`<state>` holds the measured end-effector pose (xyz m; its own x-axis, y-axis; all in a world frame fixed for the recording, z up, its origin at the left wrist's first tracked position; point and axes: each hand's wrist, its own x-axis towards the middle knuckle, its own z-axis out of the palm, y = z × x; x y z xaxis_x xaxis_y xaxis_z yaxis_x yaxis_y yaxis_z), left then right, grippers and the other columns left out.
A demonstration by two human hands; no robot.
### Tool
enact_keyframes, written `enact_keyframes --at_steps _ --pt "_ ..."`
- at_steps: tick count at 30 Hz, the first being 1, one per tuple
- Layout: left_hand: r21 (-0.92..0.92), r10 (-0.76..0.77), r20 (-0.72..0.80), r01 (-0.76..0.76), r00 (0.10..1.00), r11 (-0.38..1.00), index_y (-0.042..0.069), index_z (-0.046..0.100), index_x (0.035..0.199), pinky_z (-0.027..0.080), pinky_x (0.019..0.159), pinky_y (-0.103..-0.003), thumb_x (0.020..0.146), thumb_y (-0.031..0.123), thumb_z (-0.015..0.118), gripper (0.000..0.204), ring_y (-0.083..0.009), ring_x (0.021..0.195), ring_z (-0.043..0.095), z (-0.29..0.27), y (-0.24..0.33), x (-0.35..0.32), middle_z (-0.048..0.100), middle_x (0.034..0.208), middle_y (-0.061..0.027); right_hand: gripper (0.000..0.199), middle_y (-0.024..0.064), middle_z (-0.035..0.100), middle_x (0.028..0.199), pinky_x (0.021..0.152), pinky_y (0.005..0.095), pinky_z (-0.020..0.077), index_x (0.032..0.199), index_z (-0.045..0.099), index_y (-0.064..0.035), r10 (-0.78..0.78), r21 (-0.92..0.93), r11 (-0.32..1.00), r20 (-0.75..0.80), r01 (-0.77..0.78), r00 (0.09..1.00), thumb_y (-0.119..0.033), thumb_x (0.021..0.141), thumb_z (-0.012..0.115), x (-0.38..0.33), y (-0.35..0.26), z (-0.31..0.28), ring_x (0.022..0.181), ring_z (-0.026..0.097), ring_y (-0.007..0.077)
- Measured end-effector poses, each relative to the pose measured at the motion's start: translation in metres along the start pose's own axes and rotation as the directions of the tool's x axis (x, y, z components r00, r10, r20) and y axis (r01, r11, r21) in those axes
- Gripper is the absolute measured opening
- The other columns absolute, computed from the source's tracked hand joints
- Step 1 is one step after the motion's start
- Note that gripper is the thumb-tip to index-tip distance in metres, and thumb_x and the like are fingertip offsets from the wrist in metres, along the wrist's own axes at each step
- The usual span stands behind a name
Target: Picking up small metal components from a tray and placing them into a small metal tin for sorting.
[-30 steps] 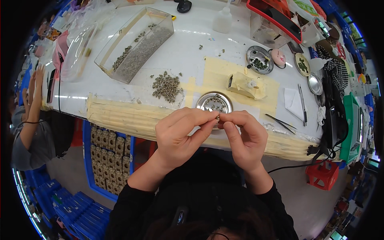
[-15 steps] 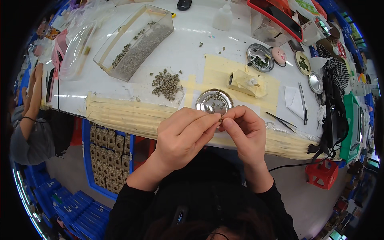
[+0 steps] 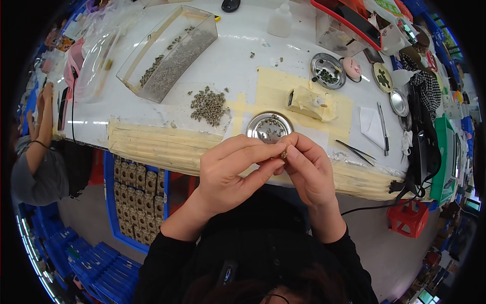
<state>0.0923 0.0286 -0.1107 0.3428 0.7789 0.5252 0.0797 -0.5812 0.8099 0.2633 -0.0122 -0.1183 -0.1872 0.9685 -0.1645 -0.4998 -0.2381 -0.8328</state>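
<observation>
In front of the table edge, my right hand (image 3: 311,169) pinches a small brownish metal part (image 3: 284,154) between thumb and forefinger. My left hand (image 3: 230,169) meets it from the other side, its fingers curled and their tips closed in at the part; what they grip there is hidden. Just beyond my fingertips is a round steel dish (image 3: 251,133) with several tiny metal pieces in it. A loose heap of similar small grey-brown parts (image 3: 208,106) lies to the left of the dish.
A clear plastic box (image 3: 177,73) of small parts stands behind the heap. To the right are a taped block (image 3: 309,104), black tweezers (image 3: 355,152), a pen-like tool (image 3: 383,129) and a dish of dark green pieces (image 3: 329,76). A blue crate (image 3: 109,202) sits below; a co-worker's arm (image 3: 40,126) shows left.
My left thumb has dropped lower and away from the forefinger. The small part now shows at my right fingertips, where before the fingers mostly covered it. The view has shifted slightly.
</observation>
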Motion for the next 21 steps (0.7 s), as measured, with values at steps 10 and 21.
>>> enact_keyframes --at_steps 10,21 --pt "-0.039 0.006 0.051 -0.004 0.999 0.999 0.000 0.072 0.108 0.053 0.065 -0.026 0.081 -0.005 0.072 0.027 -0.0154 0.073 0.068 -0.002 -0.005 0.001 0.069 0.086 -0.0090 0.018 0.0018 0.060 0.089 0.078 0.0254 0.0458 0.097 0.059 -0.0014 -0.025 -0.026 0.999 -0.009 0.025 1.000 -0.018 0.100 0.056 -0.001 0.001 -0.001 0.082 0.055 0.0091" --pt "-0.177 -0.137 0.022 0.138 0.990 0.974 -0.001 0.073 0.099 0.052 0.067 -0.026 0.081 -0.004 0.073 0.019 -0.0158 0.074 0.068 0.000 -0.004 -0.004 0.071 0.086 -0.0107 0.007 0.0044 0.058 0.085 0.074 0.0245 0.0437 0.092 0.058 0.0003 -0.375 -0.492 0.819 -0.069 0.295 0.925 -0.005 0.093 0.061 -0.003 0.003 0.008 0.078 0.054 0.0113"
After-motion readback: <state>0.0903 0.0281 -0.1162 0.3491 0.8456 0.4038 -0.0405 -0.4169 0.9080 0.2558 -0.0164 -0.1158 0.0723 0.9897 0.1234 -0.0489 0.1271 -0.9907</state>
